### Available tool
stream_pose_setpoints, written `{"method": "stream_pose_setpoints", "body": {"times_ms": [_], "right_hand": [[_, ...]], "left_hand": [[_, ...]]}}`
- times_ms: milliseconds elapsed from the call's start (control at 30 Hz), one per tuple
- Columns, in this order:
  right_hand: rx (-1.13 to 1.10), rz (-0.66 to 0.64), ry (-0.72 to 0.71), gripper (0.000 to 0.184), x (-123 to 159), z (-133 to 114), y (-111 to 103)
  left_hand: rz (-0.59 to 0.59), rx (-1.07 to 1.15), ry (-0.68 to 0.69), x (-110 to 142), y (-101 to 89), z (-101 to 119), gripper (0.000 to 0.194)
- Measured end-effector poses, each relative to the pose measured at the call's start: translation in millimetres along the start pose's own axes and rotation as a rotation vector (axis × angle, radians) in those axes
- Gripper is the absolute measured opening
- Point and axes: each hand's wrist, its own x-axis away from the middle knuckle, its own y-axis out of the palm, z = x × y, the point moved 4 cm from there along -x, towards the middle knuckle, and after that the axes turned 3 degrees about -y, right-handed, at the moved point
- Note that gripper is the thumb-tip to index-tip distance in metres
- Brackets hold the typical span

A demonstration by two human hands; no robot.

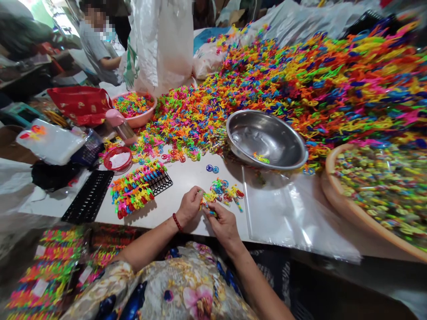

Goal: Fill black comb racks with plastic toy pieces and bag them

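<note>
My left hand [189, 205] and my right hand [223, 223] meet at the near edge of the white table [187, 178], both pinched on small colourful plastic pieces [207, 200] held between them. A red bead bracelet sits on my left wrist. Just beyond my fingers lies a small cluster of plastic pieces [227, 191]. To the left, a black rack [160, 181] carries rows of the pieces packed together. A huge pile of the same bright pieces [300, 80] covers the far right of the table.
A steel bowl [267, 140] holds one piece. Clear plastic bags [293, 213] lie right of my hands, beside a tan basin [353, 213] of pieces. A pink bowl [135, 106], red basket [117, 158], second black rack [88, 195] and another person [98, 44] are at left.
</note>
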Motion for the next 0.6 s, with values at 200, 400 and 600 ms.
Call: {"method": "stream_pose_setpoints", "body": {"times_ms": [200, 400, 600], "right_hand": [[0.161, -0.021, -0.077, 0.021, 6, 5, -1], [0.400, 0.082, -0.127, 0.032, -5, 30, -34], [0.683, 0.278, -0.253, 0.035, -9, 35, -62]], "left_hand": [[-0.007, -0.023, -0.037, -5, 15.3, -6, 0.022], [-0.051, -0.193, 0.014, -38, 10.0, 12, 0.014], [0.275, -0.574, 0.049, -114, -20.3, 38, 0.032]]}}
